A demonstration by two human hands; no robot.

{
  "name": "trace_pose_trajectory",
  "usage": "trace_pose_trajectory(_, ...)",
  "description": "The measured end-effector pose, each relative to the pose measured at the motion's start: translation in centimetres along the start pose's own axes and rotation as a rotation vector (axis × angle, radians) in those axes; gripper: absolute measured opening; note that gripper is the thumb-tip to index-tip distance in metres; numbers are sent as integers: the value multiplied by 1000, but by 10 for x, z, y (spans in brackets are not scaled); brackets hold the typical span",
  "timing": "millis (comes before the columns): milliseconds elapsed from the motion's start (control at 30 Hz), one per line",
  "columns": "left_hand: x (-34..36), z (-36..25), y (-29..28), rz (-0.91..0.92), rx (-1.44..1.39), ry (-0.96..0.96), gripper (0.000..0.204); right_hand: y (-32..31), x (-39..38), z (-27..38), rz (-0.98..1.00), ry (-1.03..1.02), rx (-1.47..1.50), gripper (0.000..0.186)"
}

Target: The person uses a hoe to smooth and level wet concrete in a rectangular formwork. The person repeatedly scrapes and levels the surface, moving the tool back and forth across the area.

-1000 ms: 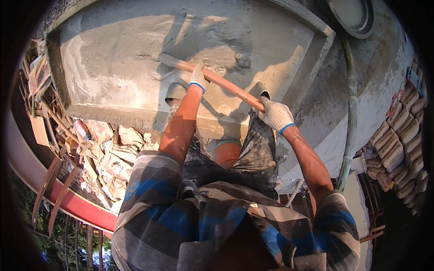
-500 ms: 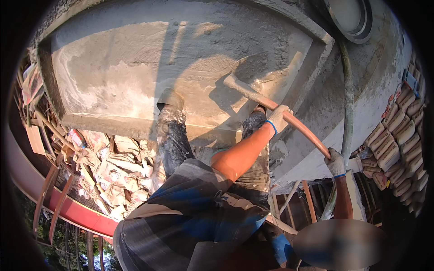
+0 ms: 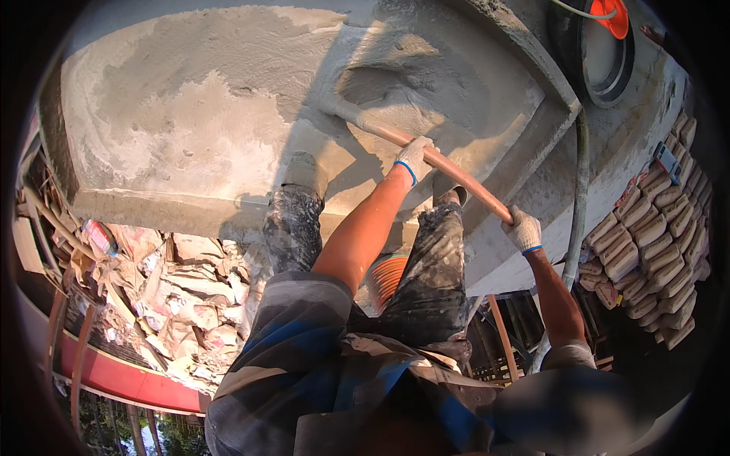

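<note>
My left hand (image 3: 413, 158), in a white knit glove with blue cuff, is closed round the wooden handle (image 3: 462, 177) of a mortar-coated hoe, midway along it. My gloved right hand (image 3: 522, 229) grips the same handle at its lower-right end. The hoe's head is sunk in wet grey mortar (image 3: 380, 91), its blade hard to make out. This lies in a shallow concrete trough (image 3: 532, 156) with raised edges. My boots (image 3: 304, 171) stand at the trough's near side, below mud-spattered trousers.
Torn paper sacks (image 3: 198, 292) and timber lie left. Stacked bags (image 3: 650, 247) are right, beyond a hose (image 3: 579, 182). A black tub (image 3: 604, 80) with an orange object (image 3: 612, 19) is at upper right, near another person's hand (image 3: 654, 34). An orange ribbed object (image 3: 386, 281) sits between my legs.
The hoe head swung rightward, then back left and upward. Both hands followed, first moving right, then back up-left. The view has shifted, bringing the orange object at upper right into sight.
</note>
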State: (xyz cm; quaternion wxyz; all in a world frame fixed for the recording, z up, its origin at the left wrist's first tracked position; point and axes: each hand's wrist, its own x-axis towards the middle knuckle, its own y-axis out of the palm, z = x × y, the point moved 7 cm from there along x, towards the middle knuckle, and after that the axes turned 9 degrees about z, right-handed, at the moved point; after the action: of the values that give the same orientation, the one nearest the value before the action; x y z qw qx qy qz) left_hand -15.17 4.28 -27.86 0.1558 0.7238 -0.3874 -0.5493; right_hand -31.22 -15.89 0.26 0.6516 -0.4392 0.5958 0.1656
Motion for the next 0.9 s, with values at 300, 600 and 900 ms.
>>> trace_pose_trajectory(300,-102,-186,-231,-488,-508,-23,22,4,105,251,-49,-288,183,38)
trace_pose_trajectory(600,-150,-409,-375,-978,-127,428,39,-109,178,516,-257,-609,427,39)
trace_pose_trajectory(900,-102,-398,-317,-1021,576,132,51,-141,241,547,527,-739,917,37)
